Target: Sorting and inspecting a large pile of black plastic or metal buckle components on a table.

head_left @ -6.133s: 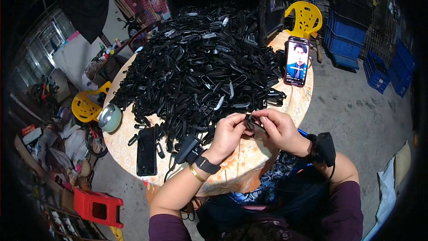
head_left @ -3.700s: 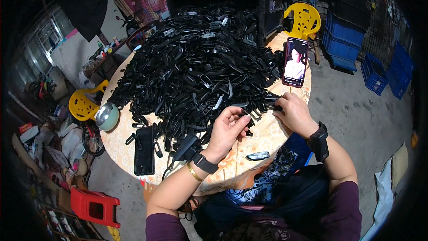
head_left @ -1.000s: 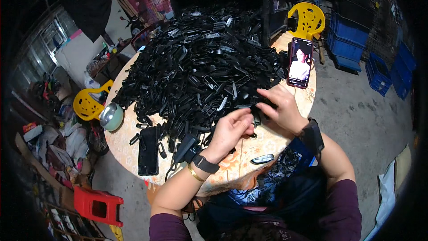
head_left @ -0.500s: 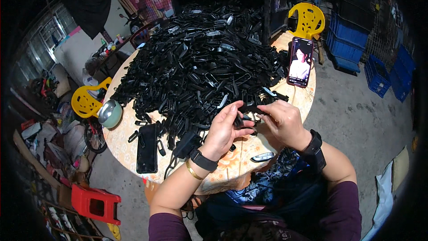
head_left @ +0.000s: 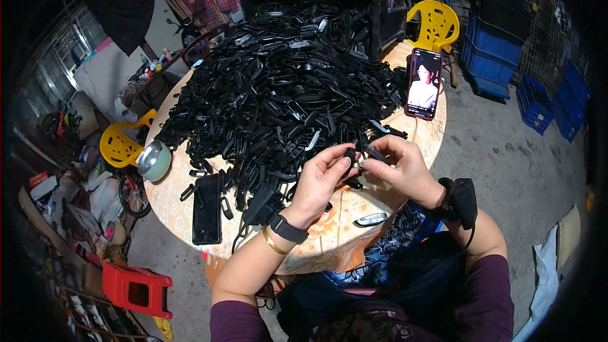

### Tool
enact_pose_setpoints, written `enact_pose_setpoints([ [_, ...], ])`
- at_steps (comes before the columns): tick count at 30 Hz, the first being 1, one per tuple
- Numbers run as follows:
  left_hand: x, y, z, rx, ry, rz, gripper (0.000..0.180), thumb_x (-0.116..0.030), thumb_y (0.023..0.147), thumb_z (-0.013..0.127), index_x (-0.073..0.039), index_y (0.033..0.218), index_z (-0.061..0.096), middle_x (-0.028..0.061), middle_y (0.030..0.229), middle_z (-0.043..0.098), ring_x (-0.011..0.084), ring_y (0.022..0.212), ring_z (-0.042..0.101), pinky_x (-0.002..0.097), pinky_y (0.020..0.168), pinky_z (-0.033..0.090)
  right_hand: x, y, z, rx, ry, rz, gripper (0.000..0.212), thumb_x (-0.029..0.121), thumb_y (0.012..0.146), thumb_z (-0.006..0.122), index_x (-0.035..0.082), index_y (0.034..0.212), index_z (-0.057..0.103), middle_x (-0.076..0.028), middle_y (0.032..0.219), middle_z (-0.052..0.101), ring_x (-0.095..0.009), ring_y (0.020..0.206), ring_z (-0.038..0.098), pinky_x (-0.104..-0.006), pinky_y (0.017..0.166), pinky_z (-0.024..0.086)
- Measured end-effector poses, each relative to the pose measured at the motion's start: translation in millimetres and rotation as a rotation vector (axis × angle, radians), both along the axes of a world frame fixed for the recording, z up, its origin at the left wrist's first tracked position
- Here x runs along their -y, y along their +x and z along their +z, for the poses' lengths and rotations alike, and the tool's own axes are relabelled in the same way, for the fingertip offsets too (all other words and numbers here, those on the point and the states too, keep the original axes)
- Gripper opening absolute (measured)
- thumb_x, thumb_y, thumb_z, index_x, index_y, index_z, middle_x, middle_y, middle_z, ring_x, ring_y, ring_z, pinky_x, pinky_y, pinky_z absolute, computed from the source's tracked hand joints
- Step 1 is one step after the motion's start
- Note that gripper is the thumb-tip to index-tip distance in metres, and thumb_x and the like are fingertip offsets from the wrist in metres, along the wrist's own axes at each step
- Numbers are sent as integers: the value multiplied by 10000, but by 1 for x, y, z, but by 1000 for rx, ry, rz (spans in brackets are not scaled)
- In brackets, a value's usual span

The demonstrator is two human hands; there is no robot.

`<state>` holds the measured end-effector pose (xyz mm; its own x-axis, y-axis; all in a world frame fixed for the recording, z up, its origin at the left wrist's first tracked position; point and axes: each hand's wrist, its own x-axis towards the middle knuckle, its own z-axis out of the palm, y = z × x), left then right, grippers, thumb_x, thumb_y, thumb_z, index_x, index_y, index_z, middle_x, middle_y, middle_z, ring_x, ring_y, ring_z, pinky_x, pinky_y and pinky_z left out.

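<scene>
Round table (head_left: 168,211), pale flowered cloth, cluttered room, grey floor (head_left: 494,215). Heap (head_left: 285,88) of black parts covers table's far side. At heap's near edge, left hand (head_left: 316,183) pinches small black part (head_left: 350,154), mostly hidden, long axis unclear; right hand (head_left: 403,168) pinches black strip (head_left: 374,151), long axis slanting far-left to near-right. Silver-black piece (head_left: 370,220) nearer than heap; dark phone (head_left: 207,212) near-left of it; bowl (head_left: 154,160) left; lit phone (head_left: 423,85) right. Heap crowds space beyond hands.

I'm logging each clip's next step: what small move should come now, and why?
Probably bring the black piece in the right hand toward the dark piece in the left hand: both seem pinched, close together, over the table.
</scene>
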<state>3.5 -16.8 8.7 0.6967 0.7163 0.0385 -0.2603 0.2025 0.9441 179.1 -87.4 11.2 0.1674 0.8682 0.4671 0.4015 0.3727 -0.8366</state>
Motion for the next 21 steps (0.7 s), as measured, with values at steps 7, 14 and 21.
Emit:
enact_pose_setpoints([
  [7, 2, -1, -5, 15, 44, 31, 297, -60, 947, 497, 15, 1234, 493, 90, 1116, 594, 157, 980, 598, 274, 879, 499, 11, -10, 13, 110, 88, 41, 238, 68, 807, 668, -45, 1009, 615, -137, 923, 654, -195, 797, 665, -269, 674, 546],
  [14, 5, 2, -5, -14, 144, 125, 291, -41, 909, 555, -15, 1198, 580, 22, 1007, 624, 73, 894, 565, 216, 813, 461, 13, -12, 9, 40, 84, 31, 290, 41, 796, 676, -43, 1064, 607, -140, 971, 659, -167, 846, 661, -270, 710, 557],
  [21, 3, 1, -7, -58, 199, 151, 316, -41, 905, 561, -3, 1218, 573, 49, 1034, 644, 79, 903, 576, 220, 815, 469, 10, -11, 7, 219, 236, 4, 278, 17, 753, 682, -36, 1021, 633, -159, 954, 650, -247, 807, 658, -307, 697, 538],
])
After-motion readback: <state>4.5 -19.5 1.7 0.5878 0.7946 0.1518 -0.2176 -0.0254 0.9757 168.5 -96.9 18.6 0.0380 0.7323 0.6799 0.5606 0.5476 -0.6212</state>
